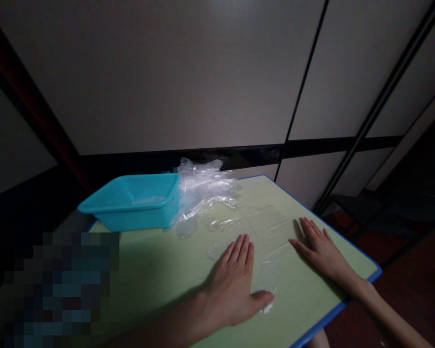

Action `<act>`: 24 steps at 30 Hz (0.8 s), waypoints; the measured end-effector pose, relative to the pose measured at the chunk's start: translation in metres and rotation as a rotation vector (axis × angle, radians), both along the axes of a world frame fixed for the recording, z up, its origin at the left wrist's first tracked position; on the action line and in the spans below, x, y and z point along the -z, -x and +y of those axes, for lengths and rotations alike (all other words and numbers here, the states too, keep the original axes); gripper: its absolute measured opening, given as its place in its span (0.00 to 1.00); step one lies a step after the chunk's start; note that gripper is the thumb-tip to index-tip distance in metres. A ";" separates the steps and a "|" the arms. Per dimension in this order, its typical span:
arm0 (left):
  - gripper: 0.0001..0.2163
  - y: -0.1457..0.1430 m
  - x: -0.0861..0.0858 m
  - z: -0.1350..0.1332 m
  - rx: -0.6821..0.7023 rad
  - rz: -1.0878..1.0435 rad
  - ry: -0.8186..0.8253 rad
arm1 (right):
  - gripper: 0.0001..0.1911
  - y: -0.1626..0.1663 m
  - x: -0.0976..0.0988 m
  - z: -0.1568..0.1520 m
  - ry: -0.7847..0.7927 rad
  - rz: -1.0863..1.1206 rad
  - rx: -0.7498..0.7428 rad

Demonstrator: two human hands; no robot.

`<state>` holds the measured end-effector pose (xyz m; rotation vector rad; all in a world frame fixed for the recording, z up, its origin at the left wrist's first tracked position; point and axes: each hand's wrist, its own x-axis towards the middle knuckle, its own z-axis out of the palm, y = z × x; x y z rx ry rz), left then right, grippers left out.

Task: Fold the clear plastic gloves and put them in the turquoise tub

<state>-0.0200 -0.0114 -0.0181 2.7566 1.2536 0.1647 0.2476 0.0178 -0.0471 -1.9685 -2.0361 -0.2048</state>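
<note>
A thin, clear plastic glove (271,224) is spread out over the pale green table top. My left hand (234,287) rests on it palm down, with fingers stretched and the thumb out to the right by a crinkled end of the plastic. To the right, my right hand (321,249) lies flat near the table's right edge, fingers extended, beside the same glove. Behind them a crumpled pile of clear plastic gloves (206,186) leans against a turquoise basin. Exactly where the flat glove ends and the pile begins is hard to make out.
The turquoise basin (137,217) stands at the table's back left. A blue rim edges the table (148,270). Light panelled doors (188,82) with a black band rise close behind. A pixelated patch covers the lower left. Dark furniture (377,217) stands at the right.
</note>
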 end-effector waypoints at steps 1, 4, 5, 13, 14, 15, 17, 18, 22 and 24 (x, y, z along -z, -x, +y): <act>0.42 0.000 0.000 0.000 -0.003 0.002 0.003 | 0.37 -0.008 0.001 0.003 -0.001 0.003 0.031; 0.42 0.000 0.001 0.000 -0.005 0.004 0.006 | 0.35 -0.023 0.005 0.009 -0.001 0.017 0.101; 0.42 0.000 0.001 0.001 -0.002 0.000 0.003 | 0.34 -0.025 0.005 0.010 -0.003 0.020 0.113; 0.41 0.000 -0.001 0.001 0.002 0.009 0.003 | 0.32 -0.025 0.006 0.011 -0.004 0.043 0.141; 0.41 0.000 -0.002 0.000 0.000 0.012 0.006 | 0.32 -0.025 0.006 0.011 -0.007 0.048 0.145; 0.41 0.001 -0.002 0.000 0.002 0.012 0.008 | 0.31 -0.026 0.007 0.011 -0.013 0.052 0.146; 0.41 0.002 -0.002 0.000 0.010 0.009 0.003 | 0.30 -0.027 0.008 0.011 -0.036 0.061 0.138; 0.41 0.003 -0.002 0.000 0.015 0.006 -0.001 | 0.29 -0.028 0.008 0.012 -0.049 0.065 0.132; 0.41 0.006 -0.004 -0.001 0.023 0.008 0.010 | 0.28 -0.030 0.010 0.012 -0.075 0.089 0.120; 0.41 0.006 -0.006 -0.002 0.021 0.023 0.035 | 0.29 -0.030 0.010 0.012 -0.085 0.097 0.114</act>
